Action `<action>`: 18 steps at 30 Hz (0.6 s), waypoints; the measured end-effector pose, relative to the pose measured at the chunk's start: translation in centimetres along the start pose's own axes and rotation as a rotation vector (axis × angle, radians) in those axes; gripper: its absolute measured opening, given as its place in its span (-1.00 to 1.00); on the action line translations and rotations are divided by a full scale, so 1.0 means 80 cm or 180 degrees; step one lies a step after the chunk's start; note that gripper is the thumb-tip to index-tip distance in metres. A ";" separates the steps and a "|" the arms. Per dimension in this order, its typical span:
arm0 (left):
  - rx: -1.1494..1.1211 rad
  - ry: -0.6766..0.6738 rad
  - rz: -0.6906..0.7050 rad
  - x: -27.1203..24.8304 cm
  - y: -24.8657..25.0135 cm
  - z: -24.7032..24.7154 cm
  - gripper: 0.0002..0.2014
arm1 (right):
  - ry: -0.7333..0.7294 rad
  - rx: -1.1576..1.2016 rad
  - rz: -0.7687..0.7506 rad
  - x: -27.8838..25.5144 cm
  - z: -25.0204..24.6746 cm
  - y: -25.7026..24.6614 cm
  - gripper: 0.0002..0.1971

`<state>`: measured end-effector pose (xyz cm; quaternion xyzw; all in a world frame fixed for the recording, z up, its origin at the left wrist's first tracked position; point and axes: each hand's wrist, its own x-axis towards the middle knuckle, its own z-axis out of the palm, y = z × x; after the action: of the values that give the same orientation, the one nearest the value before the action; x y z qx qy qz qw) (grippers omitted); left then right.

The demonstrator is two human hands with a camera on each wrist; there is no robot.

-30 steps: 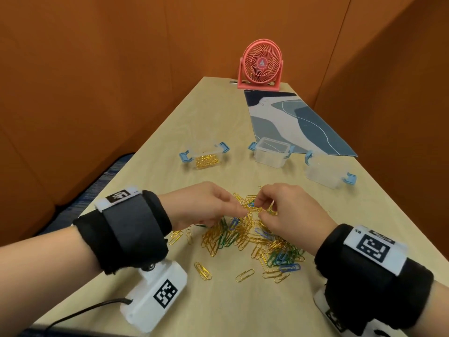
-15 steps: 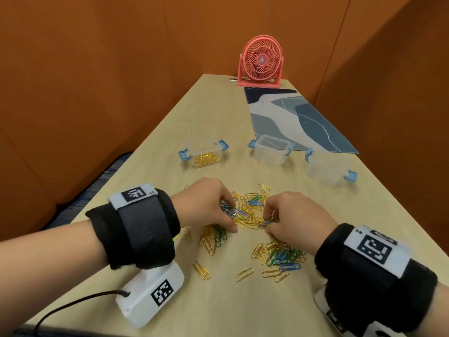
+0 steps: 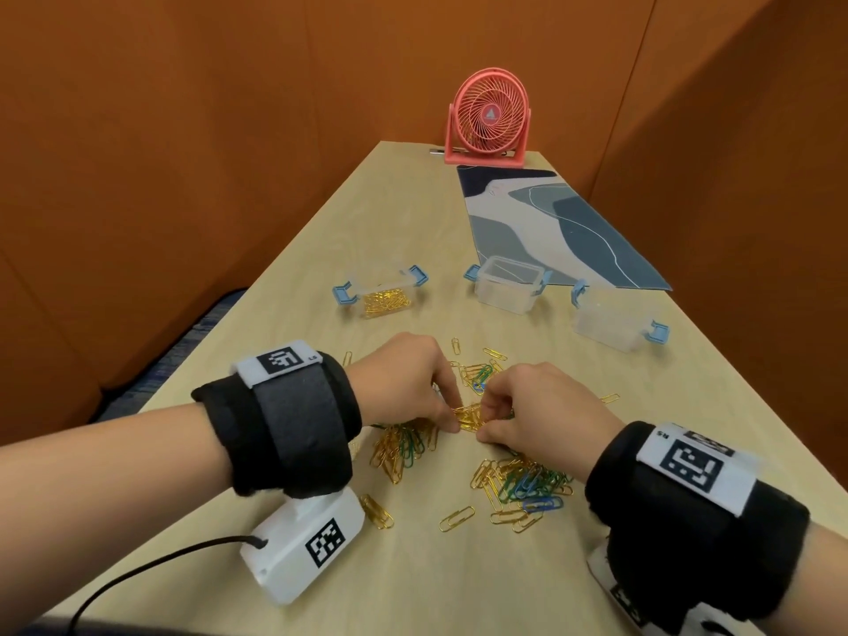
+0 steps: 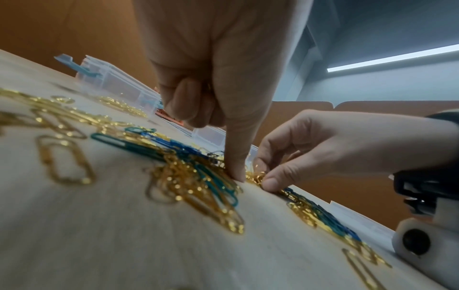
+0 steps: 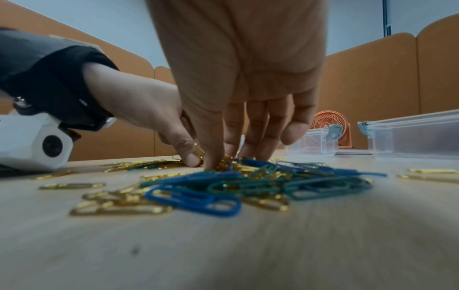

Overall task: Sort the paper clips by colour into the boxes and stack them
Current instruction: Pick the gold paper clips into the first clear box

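Gold, green and blue paper clips [image 3: 523, 484] lie scattered on the table in front of me. My left hand [image 3: 440, 406] and right hand [image 3: 495, 420] meet over a small bunch of gold clips [image 3: 468, 416], each pinching at it with thumb and curled fingers. In the left wrist view the left thumb [image 4: 236, 170] presses on the table beside the right hand [image 4: 270, 176]. Three clear boxes with blue latches stand beyond: the left box [image 3: 381, 293] holds gold clips, while the middle box [image 3: 507, 286] and right box [image 3: 610, 325] look empty.
A pink desk fan [image 3: 488, 119] stands at the far end of the table, and a blue patterned mat [image 3: 550, 227] lies on the right behind the boxes. Orange partition walls close in both sides. The table's left edge [image 3: 257, 286] drops to carpet.
Both hands have come down from a raised pinch onto the table and drawn nearer me. The clip pile has been spread apart into a left and a right heap.
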<state>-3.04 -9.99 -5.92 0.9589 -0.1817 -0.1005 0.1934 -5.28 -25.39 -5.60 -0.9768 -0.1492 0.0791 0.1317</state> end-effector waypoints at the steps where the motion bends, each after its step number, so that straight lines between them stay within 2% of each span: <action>1: 0.0006 0.0003 -0.0026 -0.001 -0.002 0.000 -0.74 | -0.0010 0.0005 -0.0017 0.000 0.000 0.000 -0.88; 4: 0.0007 0.0016 -0.0118 -0.005 -0.007 -0.004 -0.80 | -0.0041 -0.0050 -0.0076 0.001 0.001 0.002 -0.92; 7: -0.0370 0.0099 -0.0290 -0.009 -0.008 -0.014 -0.84 | 0.0152 0.0016 -0.0142 0.003 0.001 0.003 -0.94; 10: -0.1307 -0.0107 -0.0805 -0.009 -0.010 -0.023 -0.85 | 0.0548 0.0291 -0.0178 0.004 -0.001 0.005 -0.90; 14: -0.3193 -0.0669 -0.1373 -0.008 -0.010 -0.027 -0.80 | 0.0927 0.0912 -0.0513 0.005 -0.004 0.007 -0.92; 18: -0.3767 -0.1054 -0.1362 -0.010 -0.002 -0.020 -0.79 | 0.1200 0.1540 -0.0772 0.005 -0.002 0.005 -0.96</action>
<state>-3.28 -9.03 -4.43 0.6772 0.0720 -0.3664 0.6340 -4.74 -25.70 -5.59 -0.8898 -0.2142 -0.0862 0.3937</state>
